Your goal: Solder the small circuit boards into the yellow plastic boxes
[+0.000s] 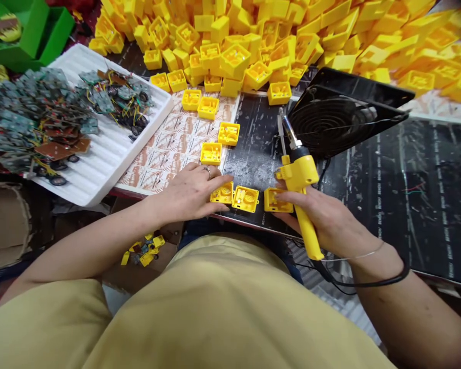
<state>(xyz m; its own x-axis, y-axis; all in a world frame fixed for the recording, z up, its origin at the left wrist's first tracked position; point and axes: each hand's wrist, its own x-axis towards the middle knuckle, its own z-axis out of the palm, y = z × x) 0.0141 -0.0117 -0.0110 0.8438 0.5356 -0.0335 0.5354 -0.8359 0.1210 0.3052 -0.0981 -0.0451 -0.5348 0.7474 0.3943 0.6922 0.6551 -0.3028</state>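
My left hand (194,190) grips a small open yellow plastic case (222,192) between thumb and fingers at the table's front edge. Touching that case on its right is a second yellow case (245,199). A yellow soldering iron (306,220) with a metal tip pointing away from me lies in my right hand (326,220), which is closed around it. The thumb and fingers of that hand also pinch another yellow case (272,200) at the edge. Two more cases, a nearer one (211,153) and a farther one (228,133), sit just beyond my left hand.
A large heap of yellow cases (234,56) fills the back. On the left, a white foam tray (111,169) holds wired circuit boards (42,113), with green bins (30,41) behind. A black fan (330,118) stands beyond the iron. Loose yellow parts (148,250) lie below the table.
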